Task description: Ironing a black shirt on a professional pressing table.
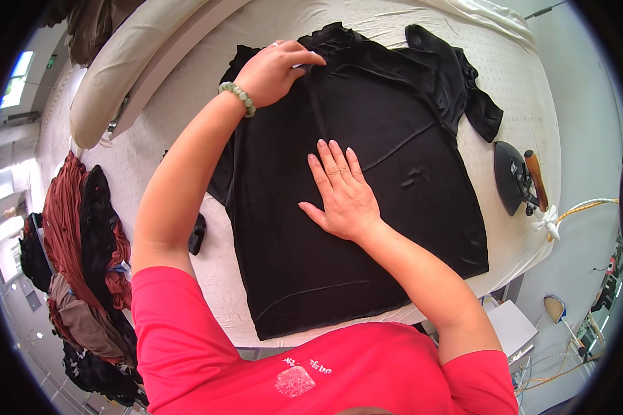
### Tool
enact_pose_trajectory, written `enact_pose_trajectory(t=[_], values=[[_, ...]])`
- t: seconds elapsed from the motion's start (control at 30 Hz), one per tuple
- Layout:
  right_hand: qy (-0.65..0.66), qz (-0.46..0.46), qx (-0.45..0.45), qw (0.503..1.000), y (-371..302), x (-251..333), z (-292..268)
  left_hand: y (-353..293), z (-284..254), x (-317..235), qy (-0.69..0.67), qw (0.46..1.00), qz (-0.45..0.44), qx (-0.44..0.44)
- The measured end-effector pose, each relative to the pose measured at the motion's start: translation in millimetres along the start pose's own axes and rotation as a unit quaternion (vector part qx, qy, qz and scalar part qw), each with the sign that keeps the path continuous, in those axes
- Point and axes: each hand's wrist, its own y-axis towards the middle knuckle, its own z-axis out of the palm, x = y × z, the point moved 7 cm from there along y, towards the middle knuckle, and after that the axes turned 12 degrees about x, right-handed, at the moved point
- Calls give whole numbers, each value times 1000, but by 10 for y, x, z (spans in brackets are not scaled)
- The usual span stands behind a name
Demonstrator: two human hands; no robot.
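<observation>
A black garment [353, 228] with short sleeves lies spread on the pale cloth-covered table. My left hand [273, 69], with a bead bracelet at the wrist, is at the garment's far edge near the neckline. Its thumb and fingers pinch the cloth there, and a small pale bit shows at the fingertips, too small to name. My right hand [345, 194] presses flat on the middle of the garment, palm down, fingers stretched forward. Slight creases run across the fabric from beside this hand toward the right sleeve.
An iron [516, 176] with a wooden handle rests at the table's right edge, its cord trailing right. At the upper left stands a padded pressing arm [128, 66]. Reddish, brown and black clothes [69, 228] hang at the left. A white box [512, 328] sits at lower right.
</observation>
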Motion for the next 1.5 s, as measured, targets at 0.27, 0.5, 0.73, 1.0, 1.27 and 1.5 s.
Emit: enact_pose_trajectory(t=[0.27, 0.5, 0.73, 1.0, 1.27, 1.5], values=[[3, -2, 3, 1000, -1, -12, -23, 24, 155, 49, 29, 997, 22, 65], [25, -27, 29, 999, -212, -9, -248, 45, 199, 203, -15, 997, 20, 69], [-222, 278, -163, 920, -1558, -2138, -1673, -4, 256, 277, -56, 997, 14, 56], [-57, 345, -79, 933, -2419, -3116, -1830, -18, 254, 302, -80, 994, -9, 72], [235, 473, 67, 847, -1644, -2443, -1990, -42, 325, 346, -123, 989, 5, 86], [83, 165, 105, 977, 162, -961, -1479, -38, 308, 361, -113, 991, 7, 65]])
